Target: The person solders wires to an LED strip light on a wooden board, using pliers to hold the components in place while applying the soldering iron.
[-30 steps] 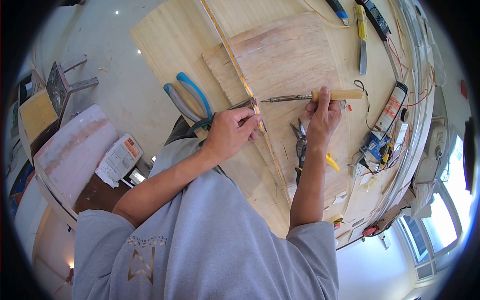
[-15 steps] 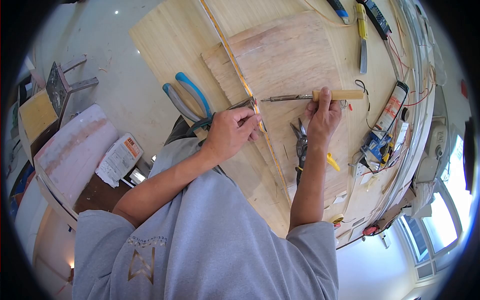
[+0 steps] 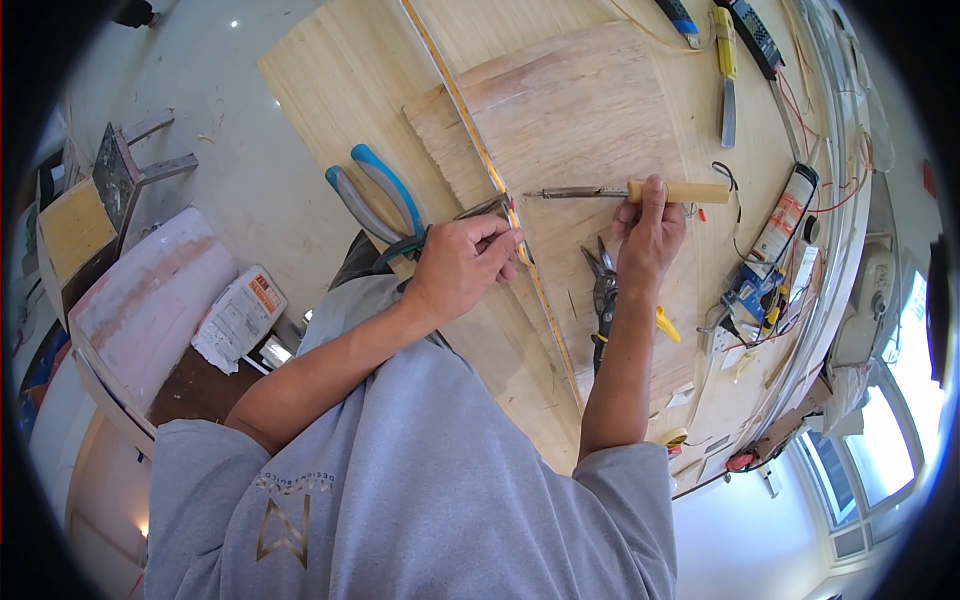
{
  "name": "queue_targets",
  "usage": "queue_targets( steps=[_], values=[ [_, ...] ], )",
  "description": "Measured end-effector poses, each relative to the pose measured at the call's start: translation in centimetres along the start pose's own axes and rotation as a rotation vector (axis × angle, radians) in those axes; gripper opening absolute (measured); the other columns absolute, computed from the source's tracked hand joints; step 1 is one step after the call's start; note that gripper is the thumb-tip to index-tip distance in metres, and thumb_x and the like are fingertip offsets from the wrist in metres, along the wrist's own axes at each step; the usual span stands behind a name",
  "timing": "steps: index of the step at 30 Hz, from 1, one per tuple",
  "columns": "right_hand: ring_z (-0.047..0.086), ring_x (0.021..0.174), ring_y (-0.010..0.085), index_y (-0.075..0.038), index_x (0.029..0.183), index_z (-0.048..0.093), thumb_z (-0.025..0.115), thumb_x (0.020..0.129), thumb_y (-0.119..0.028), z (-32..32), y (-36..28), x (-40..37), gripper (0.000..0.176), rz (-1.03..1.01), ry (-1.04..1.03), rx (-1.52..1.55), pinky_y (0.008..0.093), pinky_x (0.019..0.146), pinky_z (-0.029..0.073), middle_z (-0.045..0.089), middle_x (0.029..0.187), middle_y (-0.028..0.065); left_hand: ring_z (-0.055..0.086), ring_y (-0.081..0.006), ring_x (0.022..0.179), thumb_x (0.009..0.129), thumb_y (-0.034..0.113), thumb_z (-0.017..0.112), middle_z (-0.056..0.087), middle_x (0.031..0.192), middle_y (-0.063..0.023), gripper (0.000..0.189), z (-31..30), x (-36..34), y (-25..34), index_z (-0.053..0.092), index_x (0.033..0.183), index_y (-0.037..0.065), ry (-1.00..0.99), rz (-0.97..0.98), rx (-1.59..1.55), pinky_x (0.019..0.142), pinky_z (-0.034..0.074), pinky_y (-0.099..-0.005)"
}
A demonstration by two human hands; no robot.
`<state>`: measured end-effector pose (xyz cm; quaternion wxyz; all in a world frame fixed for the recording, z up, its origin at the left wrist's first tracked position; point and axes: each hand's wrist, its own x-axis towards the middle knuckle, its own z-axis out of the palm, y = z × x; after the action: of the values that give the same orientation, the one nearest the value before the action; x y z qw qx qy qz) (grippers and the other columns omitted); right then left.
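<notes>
The soldering iron [image 3: 600,192] lies nearly level across the plywood board [image 3: 590,100]. Its wooden handle is on the right and its metal shaft points left. The tip ends just beside the LED strip [image 3: 470,130], at a point slightly beyond the left-hand fingers; contact between tip and strip cannot be confirmed. The right hand [image 3: 650,235] is closed on the near end of the handle, where the shaft begins, with one finger laid over the top of the wood. Most of the handle projects to the right of the grip, and the whole shaft projects to the left of it. The LED strip runs as a narrow yellow band diagonally along the left edge of the board, from the far side of the workbench [image 3: 340,70] toward the person. The left hand [image 3: 465,262] is closed in a pinch on the strip, fingertips pressed to it just below the iron's tip. The pliers [image 3: 375,195], with blue and grey handles, extend out from behind this hand to the upper left; whether the hand also grips them cannot be determined. A pair of snips [image 3: 603,285] lies on the board directly beneath the right hand. A yellow utility knife [image 3: 724,60] lies well apart at the far right.
</notes>
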<state>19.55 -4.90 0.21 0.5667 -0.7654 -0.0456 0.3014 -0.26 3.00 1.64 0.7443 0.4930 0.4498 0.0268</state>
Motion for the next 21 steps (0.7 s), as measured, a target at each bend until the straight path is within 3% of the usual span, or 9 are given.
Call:
queue_targets(
  steps=[21],
  values=[
    [0.045,0.047,0.0077,-0.005,0.081,0.055,0.057,0.095,-0.030,-0.39,0.32,0.00,0.029,-0.042,-0.032,0.039,0.0212,0.042,0.035,0.049,0.058,0.0003,0.063,-0.0096,0.063,0.094,0.016,0.058,0.063,0.070,-0.0042,0.021,0.06,0.01,-0.11,0.064,0.087,-0.004,-0.002,-0.006,-0.007,0.058,0.053,-0.0229]
  ],
)
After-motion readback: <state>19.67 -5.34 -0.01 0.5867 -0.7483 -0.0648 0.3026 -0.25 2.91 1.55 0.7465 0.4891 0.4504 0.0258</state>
